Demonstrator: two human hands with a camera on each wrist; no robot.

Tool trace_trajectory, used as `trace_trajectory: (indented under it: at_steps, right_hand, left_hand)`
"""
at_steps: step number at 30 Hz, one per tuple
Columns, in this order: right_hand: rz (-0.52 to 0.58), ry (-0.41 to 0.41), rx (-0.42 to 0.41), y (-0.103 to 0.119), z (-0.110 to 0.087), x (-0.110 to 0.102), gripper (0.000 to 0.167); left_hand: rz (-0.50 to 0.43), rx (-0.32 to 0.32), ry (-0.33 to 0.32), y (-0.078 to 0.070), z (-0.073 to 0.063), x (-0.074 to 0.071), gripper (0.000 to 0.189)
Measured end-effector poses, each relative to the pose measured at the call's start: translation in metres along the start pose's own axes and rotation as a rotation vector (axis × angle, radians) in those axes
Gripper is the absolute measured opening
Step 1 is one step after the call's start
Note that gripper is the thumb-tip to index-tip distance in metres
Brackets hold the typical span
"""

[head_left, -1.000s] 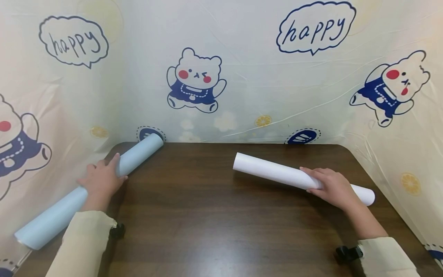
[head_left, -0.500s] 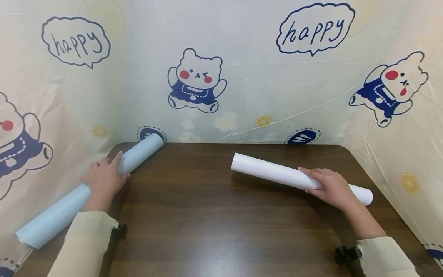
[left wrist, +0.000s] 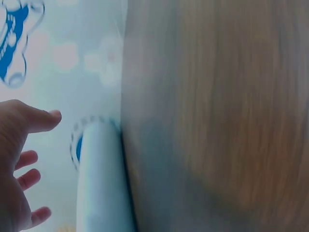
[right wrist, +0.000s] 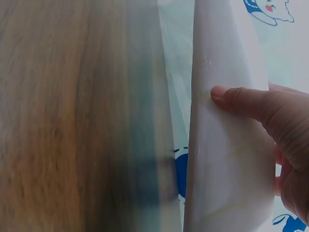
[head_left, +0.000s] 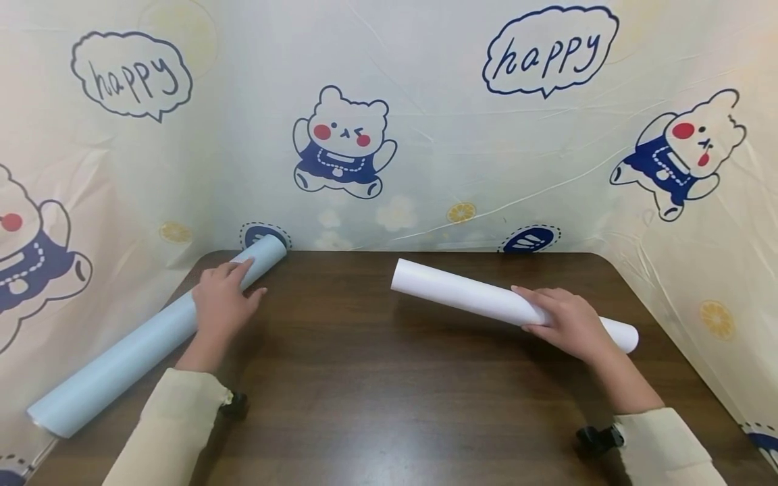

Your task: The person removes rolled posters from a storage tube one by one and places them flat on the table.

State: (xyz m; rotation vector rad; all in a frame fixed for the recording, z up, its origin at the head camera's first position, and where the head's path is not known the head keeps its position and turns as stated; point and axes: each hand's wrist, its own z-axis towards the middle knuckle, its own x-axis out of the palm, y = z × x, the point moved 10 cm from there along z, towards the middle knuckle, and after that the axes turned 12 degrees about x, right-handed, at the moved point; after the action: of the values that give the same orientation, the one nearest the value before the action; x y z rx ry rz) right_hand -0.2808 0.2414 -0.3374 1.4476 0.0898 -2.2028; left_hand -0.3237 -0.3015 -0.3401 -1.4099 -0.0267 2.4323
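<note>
A long light-blue roll (head_left: 121, 358) lies slantwise along the left side of the table. My left hand (head_left: 223, 300) is over its far half, fingers spread and relaxed. In the left wrist view a gap shows between that hand (left wrist: 14, 164) and the blue roll (left wrist: 104, 183). On the right, my right hand (head_left: 568, 320) grips a white roll (head_left: 452, 289) behind its middle, its left end tipped up over the table. The right wrist view has the thumb lying across the white roll (right wrist: 227, 164), with the other fingers partly hidden behind it.
The dark wooden table (head_left: 377, 385) has rounded far corners. A pale curtain (head_left: 437, 155) printed with bears and "happy" bubbles encloses it at the back and both sides. The blue roll's near end reaches the table's left edge.
My left hand has let go of the blue roll and moved forward and right above it; the roll stays put. My right hand has moved slightly left with the white roll.
</note>
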Motion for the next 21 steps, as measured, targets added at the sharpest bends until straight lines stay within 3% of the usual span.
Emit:
trace_trajectory:
  at_steps: [5, 7, 9, 12, 15, 18, 21]
  right_hand:
    - [0.015, -0.044, -0.018, 0.007, 0.004, 0.0, 0.073]
    - [0.023, -0.063, -0.022, 0.01, 0.005, 0.0, 0.072]
    - [0.027, -0.077, -0.021, 0.013, 0.007, 0.001, 0.072]
    - [0.019, -0.082, -0.008, 0.019, 0.01, 0.005, 0.072]
    - [0.01, -0.076, -0.002, 0.028, 0.014, 0.011, 0.072]
    - [0.001, -0.071, -0.007, 0.039, 0.019, 0.017, 0.072]
    - [-0.006, -0.063, -0.008, 0.05, 0.026, 0.023, 0.072]
  left_hand:
    - [-0.183, 0.078, 0.002, -0.042, 0.006, 0.017, 0.065]
    - [-0.295, 0.073, 0.044, -0.057, 0.007, 0.027, 0.068]
    - [-0.447, 0.027, 0.095, -0.07, 0.006, 0.04, 0.07]
    - [-0.722, -0.114, 0.171, -0.088, -0.001, 0.065, 0.072]
    - [-1.037, -0.288, 0.202, -0.111, -0.008, 0.089, 0.071]
    - [-1.406, -0.482, 0.164, -0.14, -0.015, 0.11, 0.073]
    - [-1.699, -0.639, 0.109, -0.17, -0.021, 0.126, 0.078]
